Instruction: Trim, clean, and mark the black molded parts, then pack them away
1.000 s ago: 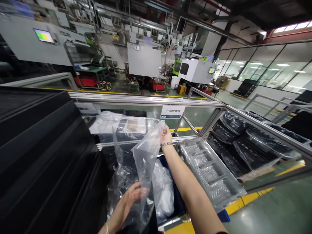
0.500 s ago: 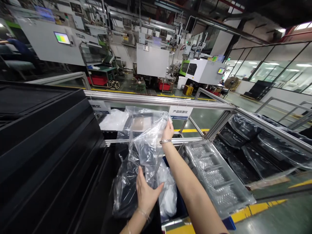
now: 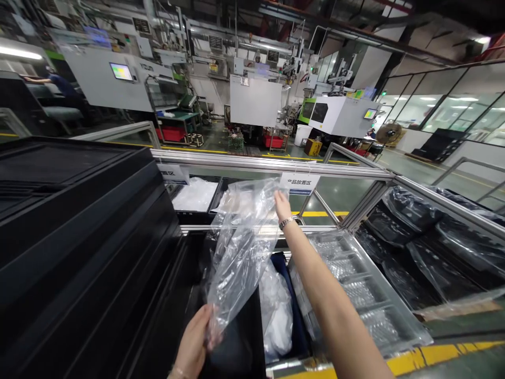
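A clear plastic bag (image 3: 246,252) is stretched at a slant between my two hands. My right hand (image 3: 281,206), with a metal watch band at the wrist, pinches its upper right corner near a hanging sign. Lower down, my left hand (image 3: 195,337) is closed on the bag's bottom left end, its fingertips partly seen through the film. Beneath the bag is a black bin (image 3: 240,342), whose inside is mostly hidden by the film. A blue bin (image 3: 290,295) holding crumpled white plastic bags (image 3: 276,321) stands just right of it.
Black crates (image 3: 79,237) are stacked at the left. Clear moulded trays (image 3: 355,279) lie at the right, beside film-wrapped black goods (image 3: 418,231). An aluminium rail (image 3: 252,158) crosses ahead, with a printed sign (image 3: 299,184). A person (image 3: 59,81) works far left, near machines.
My left hand has moved down and left and closed on the bag's lower end. The bag is drawn into a narrower, slanting strip. The view has shifted slightly left.
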The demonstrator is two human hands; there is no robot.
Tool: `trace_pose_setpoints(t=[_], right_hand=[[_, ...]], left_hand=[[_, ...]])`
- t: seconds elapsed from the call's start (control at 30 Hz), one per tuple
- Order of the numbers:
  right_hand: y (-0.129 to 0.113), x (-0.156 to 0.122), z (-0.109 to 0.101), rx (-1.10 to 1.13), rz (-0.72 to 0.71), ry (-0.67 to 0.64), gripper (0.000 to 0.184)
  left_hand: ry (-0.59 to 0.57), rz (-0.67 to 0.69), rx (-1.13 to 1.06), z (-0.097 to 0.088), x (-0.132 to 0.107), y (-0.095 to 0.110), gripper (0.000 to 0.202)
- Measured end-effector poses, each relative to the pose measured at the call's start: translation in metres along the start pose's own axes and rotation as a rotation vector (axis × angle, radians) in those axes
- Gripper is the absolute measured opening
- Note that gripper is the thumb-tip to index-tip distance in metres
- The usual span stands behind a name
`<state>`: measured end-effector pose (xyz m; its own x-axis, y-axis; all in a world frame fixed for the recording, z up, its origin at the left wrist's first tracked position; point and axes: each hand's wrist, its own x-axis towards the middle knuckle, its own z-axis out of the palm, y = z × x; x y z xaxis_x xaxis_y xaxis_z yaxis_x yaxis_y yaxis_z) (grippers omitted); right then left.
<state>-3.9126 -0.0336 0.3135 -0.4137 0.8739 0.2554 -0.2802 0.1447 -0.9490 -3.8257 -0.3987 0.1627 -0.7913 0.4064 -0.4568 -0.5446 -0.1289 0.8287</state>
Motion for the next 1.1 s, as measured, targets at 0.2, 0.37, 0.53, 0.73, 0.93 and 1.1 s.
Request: trace_pose_setpoints(t=[0.2,0.37,0.53,0.73,0.93,1.1], right_hand=[[0.039,-0.114,-0.023,-0.154,0.126,-0.331,0.035],[0.05,-0.246,-0.043,-0.245,0.218,-0.56,0.037],[0.056,-0.323,-0.037,-0.3,0.253,-0.634,0.034],[0.068,-0.36,-0.029,-0.359,0.325,-0.672,0.048],[0.062,-0.387,-0.012,-0.381,0.333,-0.632,0.045],[0.056,-0.403,-0.005,-0.412,0.326,-0.572,0.041]], left_hand=[[0.023,-0.222,-0.277,0.013,-0.018,0.014,0.053],[0.153,0.079,0.09,0.005,-0.022,-0.001,0.05],[0.179,-0.047,-0.009,-0.019,-0.021,-0.007,0.059],[0.206,0.012,0.088,-0.059,-0.02,-0.011,0.056],[0.127,-0.058,-0.002,-0.087,-0.031,0.001,0.05],[0.028,-0.177,-0.06,-0.099,-0.027,-0.001,0.056]])
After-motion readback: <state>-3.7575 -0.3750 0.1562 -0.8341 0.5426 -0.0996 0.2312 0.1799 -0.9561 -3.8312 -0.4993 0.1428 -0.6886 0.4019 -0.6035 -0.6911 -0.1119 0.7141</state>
